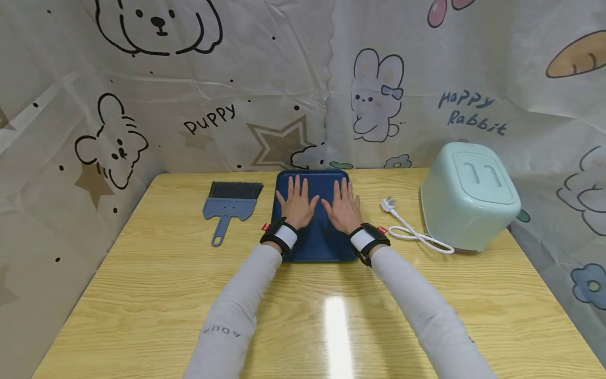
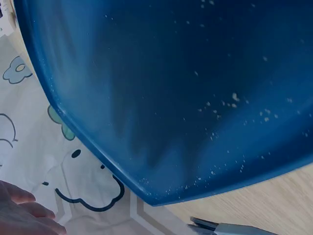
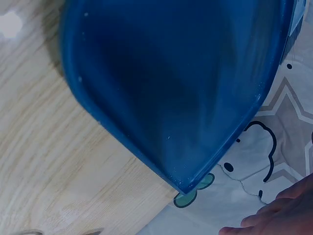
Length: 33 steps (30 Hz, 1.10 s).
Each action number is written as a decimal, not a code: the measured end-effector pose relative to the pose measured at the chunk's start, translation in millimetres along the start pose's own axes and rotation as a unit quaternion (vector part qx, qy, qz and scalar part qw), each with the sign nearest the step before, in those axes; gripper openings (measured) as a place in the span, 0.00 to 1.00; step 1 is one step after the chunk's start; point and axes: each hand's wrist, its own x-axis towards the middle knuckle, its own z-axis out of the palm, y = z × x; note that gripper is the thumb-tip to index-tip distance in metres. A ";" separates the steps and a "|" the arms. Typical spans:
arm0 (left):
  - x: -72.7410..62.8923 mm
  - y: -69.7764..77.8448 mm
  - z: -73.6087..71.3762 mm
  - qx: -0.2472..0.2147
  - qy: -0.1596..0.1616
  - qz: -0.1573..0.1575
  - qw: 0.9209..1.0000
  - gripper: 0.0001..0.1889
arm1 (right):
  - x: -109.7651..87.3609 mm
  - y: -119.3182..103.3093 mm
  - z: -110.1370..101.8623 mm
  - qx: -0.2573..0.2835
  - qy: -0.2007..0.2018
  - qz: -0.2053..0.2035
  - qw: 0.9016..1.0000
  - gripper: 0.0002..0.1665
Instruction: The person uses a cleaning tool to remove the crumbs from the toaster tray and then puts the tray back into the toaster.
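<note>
Both hands are spread over a dark blue rectangular tray (image 1: 322,247) on the wooden table. The left hand (image 1: 297,209) is above the tray's left half, palm down with straight fingers. Over the right half, the right hand (image 1: 344,211) is spread the same way, its thumb near the other thumb. Neither hand holds anything. In the left wrist view, small pale crumbs (image 2: 234,97) dot the tray's surface beneath a hand shadow. The right wrist view shows the tray (image 3: 171,98) with a few specks, and fingertips (image 3: 244,230) at the lower right corner.
Left of the tray lies a grey-blue brush (image 1: 229,208) with dark bristles. To the right stands a mint-green toaster (image 1: 468,197), its white power cord (image 1: 416,234) and plug (image 1: 388,203) lying on the table. A printed cloth (image 1: 284,63) hangs behind the table (image 1: 165,295).
</note>
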 end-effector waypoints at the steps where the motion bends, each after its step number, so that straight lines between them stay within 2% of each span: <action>1: 0.3 0.8 0.0 0.001 -0.002 0.002 1.000 0.32 | 0.0 0.3 -0.6 0.001 0.001 -0.001 1.000 0.39; 5: 0.8 4.2 0.5 0.001 -0.005 0.009 1.000 0.32 | -0.9 4.2 -3.0 0.007 0.005 -0.009 1.000 0.39; 9: 0.5 7.6 2.3 -0.025 0.002 0.016 1.000 0.31 | -4.4 11.3 -8.9 0.028 0.000 -0.010 1.000 0.41; 13: 0.5 12.9 3.5 -0.114 0.014 0.010 0.993 0.31 | -10.3 21.7 -18.1 0.067 0.006 0.003 0.998 0.43; 15: 0.8 17.2 3.9 -0.179 0.027 0.004 0.984 0.30 | -14.0 27.5 -22.5 0.086 0.020 0.003 0.996 0.43; 18: 0.7 25.8 5.3 -0.278 0.053 -0.006 0.959 0.27 | -20.8 36.5 -27.4 0.126 0.036 -0.002 0.991 0.41; 20: 0.9 32.5 8.1 -0.327 0.072 -0.003 0.942 0.23 | -27.8 42.7 -30.1 0.151 0.040 -0.001 0.988 0.40; 22: -0.2 39.8 12.2 -0.365 0.077 0.008 0.928 0.20 | -36.5 50.3 -31.4 0.170 0.045 0.001 0.984 0.39; 25: -3.6 51.3 21.4 -0.393 0.062 0.042 0.916 0.17 | -53.1 64.1 -32.2 0.184 0.053 0.009 0.982 0.39; 28: -9.2 63.0 31.4 -0.406 0.038 0.068 0.911 0.16 | -70.8 77.9 -31.5 0.202 0.070 0.019 0.977 0.37; 33: -16.3 81.6 45.7 -0.428 0.023 0.083 0.900 0.15 | -100.0 99.1 -29.7 0.244 0.093 0.047 0.964 0.35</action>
